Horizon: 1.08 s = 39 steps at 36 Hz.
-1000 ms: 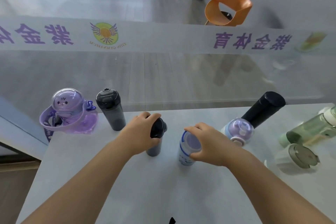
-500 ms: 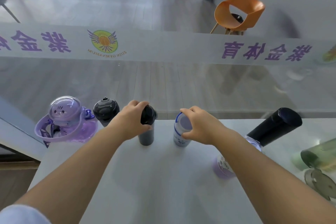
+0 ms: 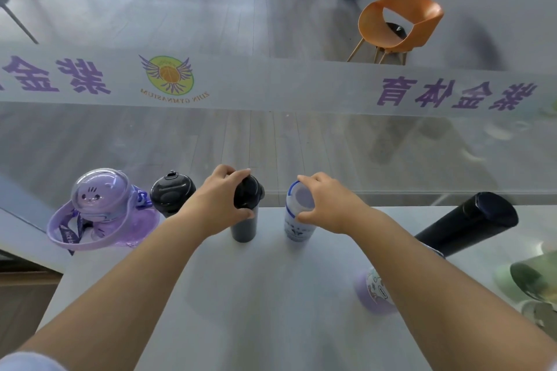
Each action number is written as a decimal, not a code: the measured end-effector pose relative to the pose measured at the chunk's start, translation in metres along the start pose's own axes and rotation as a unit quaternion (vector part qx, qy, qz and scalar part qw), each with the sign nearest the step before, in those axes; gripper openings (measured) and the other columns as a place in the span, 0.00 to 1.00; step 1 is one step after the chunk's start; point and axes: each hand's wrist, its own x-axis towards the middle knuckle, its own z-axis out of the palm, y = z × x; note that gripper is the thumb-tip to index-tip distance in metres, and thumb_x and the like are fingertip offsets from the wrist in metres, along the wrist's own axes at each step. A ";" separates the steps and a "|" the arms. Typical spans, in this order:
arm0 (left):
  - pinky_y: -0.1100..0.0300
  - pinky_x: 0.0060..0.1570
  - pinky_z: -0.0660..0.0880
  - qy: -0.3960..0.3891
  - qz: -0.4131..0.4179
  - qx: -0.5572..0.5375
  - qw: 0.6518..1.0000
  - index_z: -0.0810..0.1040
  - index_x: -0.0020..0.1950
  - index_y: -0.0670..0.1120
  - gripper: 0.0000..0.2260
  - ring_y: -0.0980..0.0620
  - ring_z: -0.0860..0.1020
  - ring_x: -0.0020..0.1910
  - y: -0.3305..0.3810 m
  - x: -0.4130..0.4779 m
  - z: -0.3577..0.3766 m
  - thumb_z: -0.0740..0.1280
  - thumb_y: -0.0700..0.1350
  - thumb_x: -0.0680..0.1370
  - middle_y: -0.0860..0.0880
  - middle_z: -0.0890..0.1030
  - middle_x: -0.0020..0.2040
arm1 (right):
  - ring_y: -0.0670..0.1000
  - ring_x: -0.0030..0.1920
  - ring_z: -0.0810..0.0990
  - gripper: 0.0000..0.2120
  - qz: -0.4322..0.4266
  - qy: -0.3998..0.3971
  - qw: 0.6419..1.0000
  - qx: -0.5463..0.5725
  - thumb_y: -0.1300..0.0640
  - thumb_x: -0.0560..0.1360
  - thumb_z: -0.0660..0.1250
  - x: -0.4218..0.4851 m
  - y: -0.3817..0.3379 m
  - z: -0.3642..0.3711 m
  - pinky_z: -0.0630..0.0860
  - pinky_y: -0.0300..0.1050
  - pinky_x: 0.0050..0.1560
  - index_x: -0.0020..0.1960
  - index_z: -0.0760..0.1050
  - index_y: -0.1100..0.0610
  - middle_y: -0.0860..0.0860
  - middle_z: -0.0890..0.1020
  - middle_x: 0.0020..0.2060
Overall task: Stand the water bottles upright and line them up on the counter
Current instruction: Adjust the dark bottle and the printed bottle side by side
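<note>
My left hand [image 3: 218,203] grips the cap of a small black bottle [image 3: 244,220] that stands upright near the counter's far edge. Just to its right, my right hand [image 3: 327,205] holds the top of an upright white bottle with blue trim [image 3: 297,224]. Left of them stand a dark grey bottle [image 3: 171,194] and a purple cat-lidded bottle [image 3: 102,208]. A tall black flask [image 3: 467,224] leans at the right. A lilac bottle [image 3: 375,291] shows partly under my right forearm. A green bottle [image 3: 532,278] lies at the right edge.
The grey counter [image 3: 256,310] ends at a glass wall [image 3: 271,135] with a frosted band of purple lettering. An orange chair [image 3: 398,25] stands beyond the glass. The counter's left edge drops off beside the purple bottle.
Both hands have pushed the black bottle and the white bottle away from me toward the glass, level with the dark grey bottle. The camera tilted, so the right-hand bottles sit lower in view.
</note>
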 end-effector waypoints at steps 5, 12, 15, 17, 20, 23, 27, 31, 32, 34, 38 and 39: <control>0.55 0.64 0.69 -0.008 -0.006 0.003 1.000 0.60 0.73 0.53 0.36 0.48 0.67 0.64 0.002 0.000 -0.001 0.73 0.51 0.69 0.50 0.64 0.67 | 0.56 0.66 0.67 0.36 -0.013 -0.007 1.000 -0.009 0.52 0.74 0.67 0.003 -0.001 -0.001 0.71 0.49 0.63 0.76 0.54 0.54 0.53 0.65 0.69; 0.51 0.65 0.69 -0.019 -0.013 0.031 0.999 0.57 0.74 0.53 0.36 0.46 0.66 0.66 0.007 -0.001 -0.003 0.71 0.53 0.71 0.50 0.64 0.69 | 0.56 0.67 0.65 0.37 -0.005 -0.019 1.000 -0.003 0.52 0.74 0.67 0.003 -0.002 -0.002 0.71 0.50 0.64 0.76 0.53 0.53 0.53 0.63 0.71; 0.51 0.65 0.69 -0.014 -0.014 0.039 0.999 0.59 0.73 0.53 0.35 0.46 0.66 0.66 0.009 -0.004 -0.004 0.71 0.54 0.71 0.50 0.64 0.69 | 0.56 0.68 0.65 0.38 -0.004 -0.028 1.000 -0.010 0.51 0.73 0.69 0.002 -0.003 -0.006 0.71 0.51 0.64 0.76 0.53 0.53 0.53 0.63 0.71; 0.51 0.64 0.69 0.001 -0.012 0.044 0.999 0.61 0.72 0.53 0.33 0.46 0.67 0.65 0.011 -0.008 -0.006 0.70 0.54 0.71 0.50 0.65 0.69 | 0.57 0.69 0.64 0.39 -0.009 -0.036 0.999 -0.020 0.50 0.72 0.70 0.000 -0.002 -0.008 0.71 0.52 0.65 0.76 0.53 0.53 0.53 0.63 0.71; 0.50 0.63 0.70 0.028 -0.011 0.056 0.998 0.64 0.70 0.54 0.30 0.46 0.68 0.64 0.016 -0.015 -0.011 0.70 0.56 0.71 0.51 0.66 0.69 | 0.57 0.71 0.61 0.40 -0.021 -0.030 0.999 -0.032 0.50 0.72 0.70 -0.004 -0.001 -0.013 0.69 0.53 0.66 0.76 0.53 0.54 0.53 0.61 0.73; 0.49 0.61 0.71 0.054 -0.009 0.071 0.996 0.68 0.67 0.54 0.26 0.47 0.69 0.63 0.025 -0.025 -0.017 0.69 0.56 0.71 0.52 0.68 0.66 | 0.57 0.72 0.61 0.38 -0.032 -0.010 0.999 -0.028 0.51 0.73 0.70 -0.012 0.001 -0.022 0.66 0.51 0.68 0.76 0.55 0.54 0.53 0.62 0.73; 0.50 0.57 0.73 0.078 -0.014 0.081 0.994 0.73 0.63 0.53 0.21 0.47 0.73 0.57 0.039 -0.039 -0.019 0.69 0.56 0.71 0.51 0.74 0.60 | 0.56 0.66 0.69 0.30 -0.040 0.014 0.998 -0.037 0.50 0.74 0.69 -0.032 0.007 -0.039 0.69 0.49 0.60 0.73 0.63 0.52 0.52 0.69 0.68; 0.55 0.51 0.74 0.090 -0.014 0.108 0.990 0.74 0.60 0.52 0.18 0.49 0.76 0.54 0.056 -0.056 -0.011 0.68 0.56 0.72 0.53 0.77 0.57 | 0.55 0.63 0.72 0.26 -0.048 0.025 0.997 -0.056 0.49 0.74 0.67 -0.059 0.019 -0.051 0.70 0.49 0.58 0.70 0.66 0.52 0.52 0.72 0.65; 0.56 0.50 0.73 0.090 -0.011 0.114 0.989 0.75 0.59 0.52 0.18 0.49 0.76 0.54 0.060 -0.059 -0.008 0.68 0.56 0.72 0.53 0.78 0.57 | 0.55 0.64 0.71 0.27 -0.049 0.024 0.996 -0.064 0.48 0.75 0.67 -0.065 0.023 -0.054 0.69 0.49 0.59 0.71 0.65 0.52 0.52 0.72 0.66; 0.56 0.49 0.73 0.086 -0.009 0.118 0.989 0.75 0.59 0.53 0.17 0.50 0.76 0.54 0.067 -0.066 -0.002 0.68 0.57 0.73 0.53 0.78 0.56 | 0.55 0.65 0.71 0.28 -0.040 0.014 0.996 -0.074 0.46 0.75 0.67 -0.078 0.031 -0.057 0.69 0.49 0.61 0.71 0.65 0.52 0.52 0.72 0.67; 0.59 0.45 0.70 0.055 -0.003 0.120 0.991 0.74 0.58 0.54 0.16 0.53 0.74 0.48 0.081 -0.078 0.011 0.67 0.57 0.73 0.56 0.78 0.55 | 0.54 0.64 0.72 0.28 -0.012 -0.013 0.996 -0.082 0.44 0.74 0.67 -0.105 0.045 -0.062 0.70 0.49 0.61 0.71 0.65 0.51 0.51 0.73 0.67; 0.60 0.45 0.70 0.047 -0.001 0.116 0.992 0.74 0.58 0.54 0.16 0.54 0.74 0.47 0.084 -0.080 0.014 0.67 0.57 0.73 0.56 0.78 0.55 | 0.54 0.64 0.73 0.29 -0.002 -0.016 0.997 -0.079 0.44 0.74 0.67 -0.112 0.048 -0.063 0.70 0.49 0.61 0.71 0.64 0.51 0.51 0.73 0.67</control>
